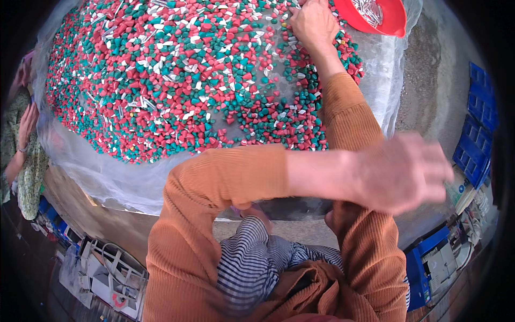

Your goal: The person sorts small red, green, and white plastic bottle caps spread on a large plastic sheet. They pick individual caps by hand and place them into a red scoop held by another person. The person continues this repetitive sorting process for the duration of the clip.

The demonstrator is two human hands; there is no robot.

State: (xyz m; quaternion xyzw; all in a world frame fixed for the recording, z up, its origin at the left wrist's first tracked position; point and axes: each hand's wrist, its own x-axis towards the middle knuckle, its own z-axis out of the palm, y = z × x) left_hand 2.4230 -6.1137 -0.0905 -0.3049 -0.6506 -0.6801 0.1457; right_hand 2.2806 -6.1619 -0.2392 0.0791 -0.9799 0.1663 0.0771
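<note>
Head view: the person's two hands are well apart, with the left forearm crossing above the right one. The left hand (405, 174) hangs out to the right, beyond the edge of the table, back upward and blurred by motion, so I cannot tell whether its fingers are closed or hold anything. The right hand (315, 24) reaches to the far side of the table, fingers down among the small pieces (161, 80); its fingertips are partly hidden, and whether they grip one cannot be told. These pieces, red, green and white, lie in a broad, dense spread over the table, thinning to bare grey patches near the right forearm. Slim silvery pieces (145, 103) lie in small clusters among them. Just beside the right hand, at the upper edge, stands a red bowl (396, 24) with slim silvery pieces inside. A translucent sheet (107, 174) shows around the spread and drapes over the table's edges. Both arms wear brown corduroy sleeves (185, 241), above striped trousers (244, 257). At the far left, another person's hand (28, 123) is near the sheet. Blue plastic crates (475, 137) stand at the right.
</note>
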